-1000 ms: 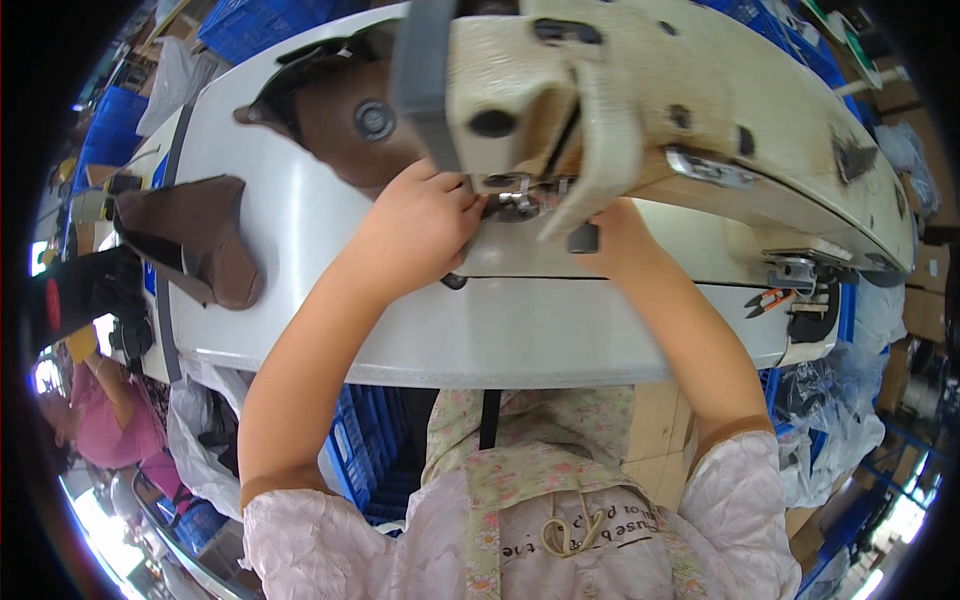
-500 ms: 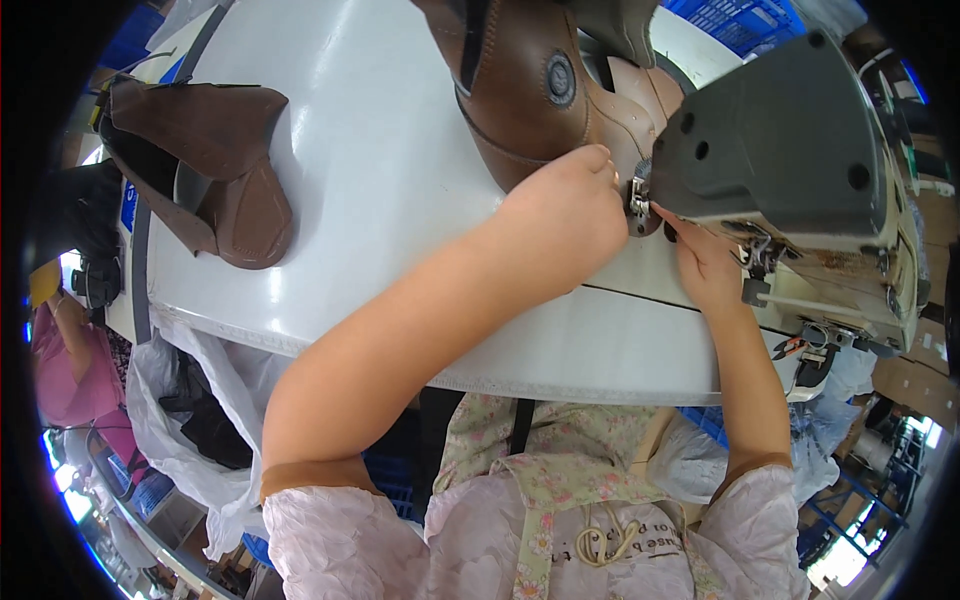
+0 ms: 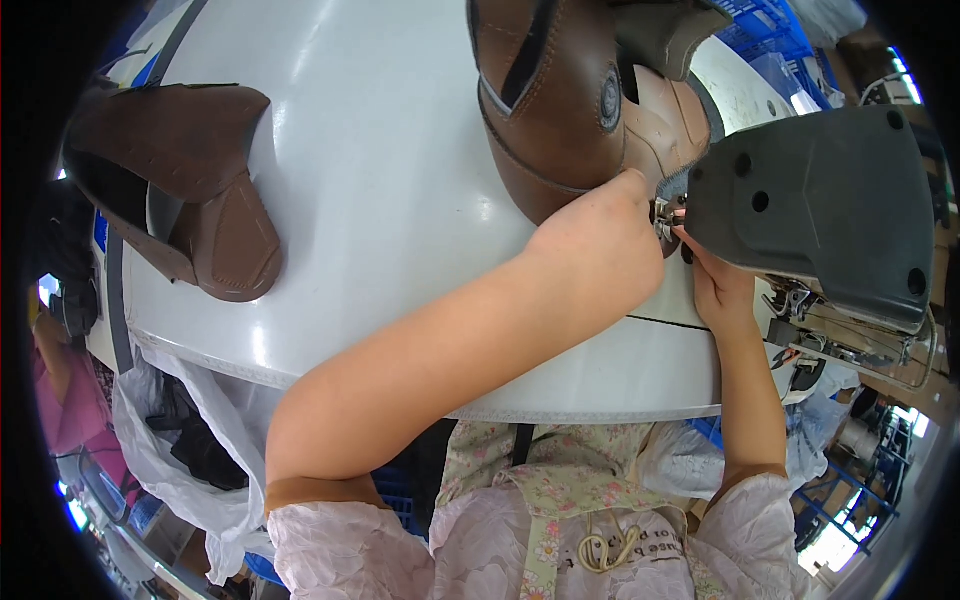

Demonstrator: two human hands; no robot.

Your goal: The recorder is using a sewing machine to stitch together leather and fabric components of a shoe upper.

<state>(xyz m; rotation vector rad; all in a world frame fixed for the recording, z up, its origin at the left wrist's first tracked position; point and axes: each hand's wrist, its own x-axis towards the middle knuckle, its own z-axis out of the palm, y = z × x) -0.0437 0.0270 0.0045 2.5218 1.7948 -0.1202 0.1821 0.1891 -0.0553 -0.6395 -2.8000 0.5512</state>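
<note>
- The sewing machine (image 3: 815, 205), with its dark grey cover, stands toward the right of the pale surface (image 3: 390, 150); its small metal foot (image 3: 663, 213) shows at the left end of the head.
- A brown leather upper (image 3: 560, 135) lies just left of the sewing machine and beyond the left hand, its near edge reaching the metal foot. It is stitched along its seams, carries a round dark badge (image 3: 611, 98), and shows a lighter tan part (image 3: 665, 120) on the side toward the sewing machine.
- The left hand (image 3: 605, 240) is just left of the sewing machine's foot, back upward, touching the near edge of the upper. Its fingers are bent inward, but their tips are mostly hidden, so I cannot tell whether they pinch the leather or only press on it.
- The right hand (image 3: 725, 290) is on the near side of the sewing machine, partly under its head, with one finger stretched toward the foot. The others are partly covered, and I cannot tell whether they are pressed together or holding anything.
- A second brown leather piece (image 3: 235, 235) rests on the surface, well apart to the left of the sewing machine, its dark inside partly showing.
- Small orange-handled snips (image 3: 786, 356) lie on the near side of the sewing machine, past the right forearm.
</note>
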